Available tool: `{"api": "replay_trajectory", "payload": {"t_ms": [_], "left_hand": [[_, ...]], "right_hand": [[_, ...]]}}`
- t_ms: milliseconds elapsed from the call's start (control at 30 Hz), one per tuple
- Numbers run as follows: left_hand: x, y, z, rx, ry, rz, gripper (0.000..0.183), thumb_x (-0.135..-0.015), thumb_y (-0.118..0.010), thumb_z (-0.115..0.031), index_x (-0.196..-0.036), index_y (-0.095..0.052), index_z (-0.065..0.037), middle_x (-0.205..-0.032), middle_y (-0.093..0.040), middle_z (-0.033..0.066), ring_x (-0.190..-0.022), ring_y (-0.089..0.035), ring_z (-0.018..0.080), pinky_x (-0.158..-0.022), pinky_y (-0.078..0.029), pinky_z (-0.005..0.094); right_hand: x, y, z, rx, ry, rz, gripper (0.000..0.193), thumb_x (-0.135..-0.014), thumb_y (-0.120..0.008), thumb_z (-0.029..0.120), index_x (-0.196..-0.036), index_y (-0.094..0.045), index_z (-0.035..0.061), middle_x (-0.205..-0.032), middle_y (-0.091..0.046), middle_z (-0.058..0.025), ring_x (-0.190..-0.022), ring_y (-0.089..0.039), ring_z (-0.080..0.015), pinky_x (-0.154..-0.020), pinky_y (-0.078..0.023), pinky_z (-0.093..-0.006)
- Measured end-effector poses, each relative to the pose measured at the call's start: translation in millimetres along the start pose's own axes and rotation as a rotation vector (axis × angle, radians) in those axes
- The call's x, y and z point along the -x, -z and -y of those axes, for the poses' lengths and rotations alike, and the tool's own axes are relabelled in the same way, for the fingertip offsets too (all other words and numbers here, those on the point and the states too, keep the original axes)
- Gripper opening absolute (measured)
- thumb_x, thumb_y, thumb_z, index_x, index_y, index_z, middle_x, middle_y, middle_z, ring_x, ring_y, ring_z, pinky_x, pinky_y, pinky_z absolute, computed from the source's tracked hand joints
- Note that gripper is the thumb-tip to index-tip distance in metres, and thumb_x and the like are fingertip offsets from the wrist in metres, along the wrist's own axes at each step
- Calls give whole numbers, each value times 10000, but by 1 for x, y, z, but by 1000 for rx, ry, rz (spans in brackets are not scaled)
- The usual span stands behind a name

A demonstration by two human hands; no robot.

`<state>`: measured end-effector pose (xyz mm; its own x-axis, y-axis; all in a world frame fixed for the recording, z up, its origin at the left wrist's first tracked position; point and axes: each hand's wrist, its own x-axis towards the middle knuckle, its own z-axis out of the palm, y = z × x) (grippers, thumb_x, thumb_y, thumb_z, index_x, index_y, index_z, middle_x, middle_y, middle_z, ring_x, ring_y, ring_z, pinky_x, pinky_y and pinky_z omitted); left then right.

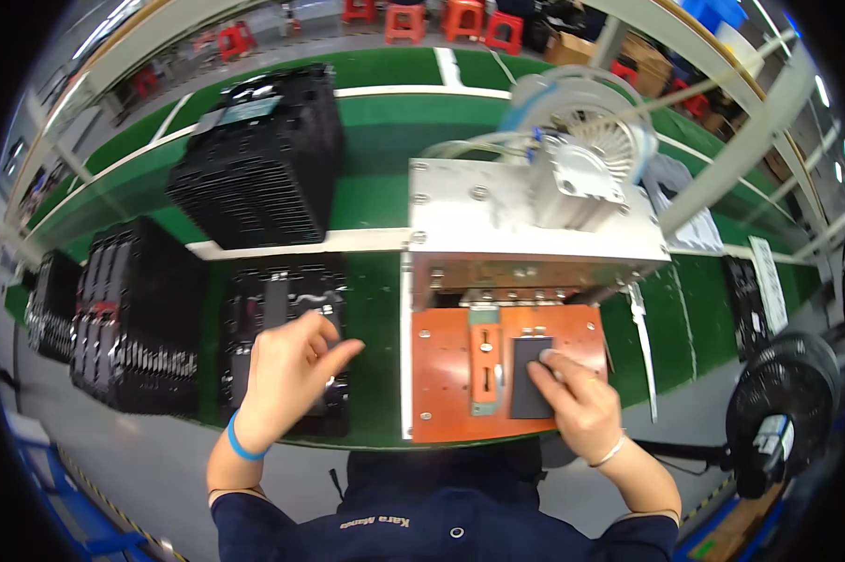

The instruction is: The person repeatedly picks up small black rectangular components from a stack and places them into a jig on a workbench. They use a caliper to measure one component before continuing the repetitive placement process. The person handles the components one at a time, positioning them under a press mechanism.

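At my workstation on a green-topped bench (375,197), my right hand (581,403) presses its fingertips (546,361) on a small dark grey rectangular slab (529,379), which lies flat on the orange fixture plate (446,375) of a silver metal press machine (497,220). The slab sits at about 3 o'clock from the plate's centre, just right of a narrow orange-and-green slotted bar (485,361) that runs up the middle of the plate. My fingers are bent down onto the slab's upper right corner and right edge; whether they pinch it or only press on it I cannot tell.

My left hand (286,375), with a blue band (240,445) at the wrist, hovers loosely curled above a black moulded plastic tray (291,300) at 9 o'clock from the plate. The fingers point toward 3 o'clock, thumb and forefinger close together; I cannot tell whether anything is between them. A thin bracelet (609,454) circles my right wrist.

Stacks of black trays (137,318) stand at 9 o'clock from the left hand, and another tall stack (258,155) rises at 12 o'clock, past a white dividing strip (291,245). On top of the machine sits a round ribbed metal housing with pale tubing (586,131). A black desk fan (783,403) stands at 3 o'clock from my right hand, and red stools (446,19) line the floor at the far edge.
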<state>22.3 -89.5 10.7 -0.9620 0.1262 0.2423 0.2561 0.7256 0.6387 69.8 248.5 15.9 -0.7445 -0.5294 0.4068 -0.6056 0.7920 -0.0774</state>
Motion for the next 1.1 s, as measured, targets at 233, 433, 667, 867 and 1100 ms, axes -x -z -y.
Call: {"api": "replay_trajectory", "payload": {"t_ms": [233, 433, 667, 867, 1100], "left_hand": [[0, -58, -68, 64, -896, 367, 633, -805, -692, -569, -1218, -624, -93, -1337, -543, 147, -1232, -537, 295, -1035, -379, 523], [-4, -74, -62, 91, -850, 540, 656, -836, -629, -612, -1270, -600, -120, -1386, -518, 135, -1284, -501, 276, -1041, -319, 592], [0, -71, -63, 53, -825, 557, 623, -844, -608, -623, -1249, -619, -150, -1392, -527, 106, -1284, -506, 232, -1049, -317, 566], [-3, -71, -63, 48, -829, 565, 611, -846, -601, -626, -1238, -629, -157, -1393, -530, 100, -1282, -511, 226, -1058, -300, 567], [-4, -71, -64, 54, -817, 578, 608, -845, -607, -616, -1240, -630, -154, -1387, -535, 106, -1281, -513, 238, -1072, -286, 564]], "right_hand": [[-23, -1, -14, -311, -72, 28, 342, -724, -660, -2, -1060, -674, 54, -1071, -631, -69, -980, -609, -257, -789, -531, -347], [-31, -20, -23, -298, -46, 18, 314, -742, -663, 6, -1053, -666, 45, -1054, -623, -72, -926, -578, -258, -796, -517, -352], [-37, -19, -18, -229, -39, 66, 358, -746, -641, 34, -1104, -644, 27, -1107, -595, -109, -1077, -555, -290, -948, -468, -434], [-35, -20, -23, -260, -46, 23, 359, -734, -648, 76, -1093, -671, 68, -1173, -567, -106, -1111, -532, -312, -943, -459, -414], [-37, -18, -24, -246, -46, 30, 404, -719, -672, 94, -1122, -683, 97, -1215, -556, -102, -1097, -543, -298, -921, -470, -397]]}}
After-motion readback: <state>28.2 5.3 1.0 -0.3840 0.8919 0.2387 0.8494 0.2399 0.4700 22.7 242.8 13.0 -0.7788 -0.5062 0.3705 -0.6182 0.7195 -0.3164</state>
